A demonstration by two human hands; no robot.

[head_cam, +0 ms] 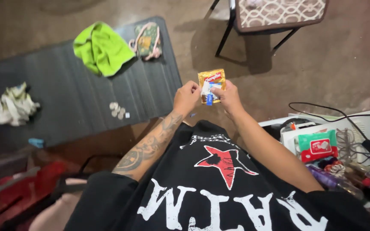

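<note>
Mat (78, 102), dark and ribbed, covers the floor, carrying a green cloth (101, 48), a crumpled pale rag (14, 105) and a small patterned pouch (147, 40). Nearer, 2 hands meet at chest height: left hand (186, 97) and right hand (227, 96) each pinch a yellow sachet (212, 83) held upright between them.

Below me spreads a bare brown concrete floor (322, 64). A dark grey ribbed mat (78, 102) lies ahead of me, and a black-legged chair with a patterned seat (275, 15) stands beyond.
</note>
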